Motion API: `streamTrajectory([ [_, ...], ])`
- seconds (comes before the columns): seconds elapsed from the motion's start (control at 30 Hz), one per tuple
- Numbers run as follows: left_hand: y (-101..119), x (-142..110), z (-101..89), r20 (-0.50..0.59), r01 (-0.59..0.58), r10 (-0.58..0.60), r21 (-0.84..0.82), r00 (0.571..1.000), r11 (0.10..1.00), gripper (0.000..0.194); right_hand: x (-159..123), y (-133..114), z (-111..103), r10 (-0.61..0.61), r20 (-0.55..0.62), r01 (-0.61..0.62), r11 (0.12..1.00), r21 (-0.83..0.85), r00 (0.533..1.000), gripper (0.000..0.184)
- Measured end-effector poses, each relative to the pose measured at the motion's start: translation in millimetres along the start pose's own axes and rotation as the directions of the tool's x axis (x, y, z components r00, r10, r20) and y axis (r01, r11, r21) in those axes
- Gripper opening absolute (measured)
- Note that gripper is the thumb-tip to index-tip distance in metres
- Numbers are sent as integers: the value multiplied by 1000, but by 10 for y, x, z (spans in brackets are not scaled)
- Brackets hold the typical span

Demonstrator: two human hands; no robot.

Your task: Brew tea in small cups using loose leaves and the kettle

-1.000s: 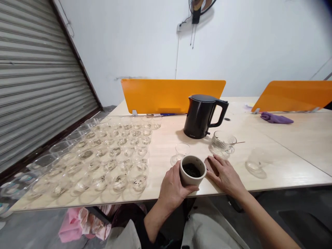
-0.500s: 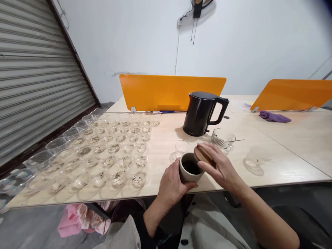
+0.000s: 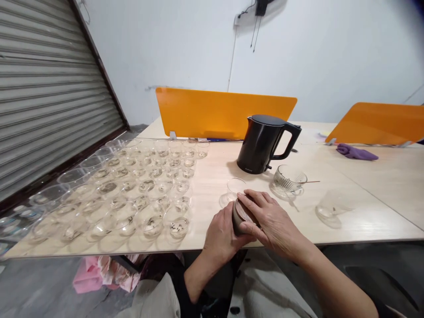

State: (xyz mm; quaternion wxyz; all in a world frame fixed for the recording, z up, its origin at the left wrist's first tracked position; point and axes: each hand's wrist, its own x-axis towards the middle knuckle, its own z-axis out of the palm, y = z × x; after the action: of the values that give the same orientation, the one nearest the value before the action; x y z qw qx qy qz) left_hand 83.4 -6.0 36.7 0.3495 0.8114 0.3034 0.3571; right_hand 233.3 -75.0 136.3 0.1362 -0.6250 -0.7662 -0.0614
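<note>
Near the table's front edge, my left hand (image 3: 222, 229) wraps round a pale ceramic canister (image 3: 237, 219). My right hand (image 3: 270, 218) lies over its top, gripping a round wooden lid (image 3: 245, 208) that covers the mouth; the inside is hidden. Whether the lid sits fully down I cannot tell. Just behind the canister stands a clear cup (image 3: 236, 184). A ribbed glass cup (image 3: 287, 179) with a thin stick resting in it is to the right of my hands. Behind them is a black electric kettle (image 3: 261, 145).
Several clear cups (image 3: 145, 185) with dark bits at the bottom fill the table's left side in rows. Another clear cup (image 3: 331, 207) lies at the right. Orange dividers (image 3: 225, 114) stand at the back, and a purple cloth (image 3: 356, 152) lies at the far right.
My right hand has brought the wooden lid over the canister's mouth, hiding the dark inside. The left hand still holds the canister. The view has shifted slightly.
</note>
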Motion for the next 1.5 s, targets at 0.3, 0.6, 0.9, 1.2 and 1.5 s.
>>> streamTrajectory([
  [0.3,-23,-14,35,-25,-39,40,42,999,998,88,-6,1,116,64,-5,-64,998,24,998,72],
  [0.6,-14,-27,-35,-7,-40,40,-6,999,999,95,-77,175,143,30,-102,-13,987,158,994,73],
  [0.9,-30,-17,-40,24,-149,147,110,989,983,72,346,725,-525,116,-379,-65,987,144,918,61],
  [1.2,-101,-36,13,-6,-164,165,86,986,983,62,1508,1366,25,79,-281,4,959,283,956,72],
  [1.5,-41,-4,-36,23,-127,126,56,992,990,53,1764,1487,489,-77,-78,100,929,356,994,73],
])
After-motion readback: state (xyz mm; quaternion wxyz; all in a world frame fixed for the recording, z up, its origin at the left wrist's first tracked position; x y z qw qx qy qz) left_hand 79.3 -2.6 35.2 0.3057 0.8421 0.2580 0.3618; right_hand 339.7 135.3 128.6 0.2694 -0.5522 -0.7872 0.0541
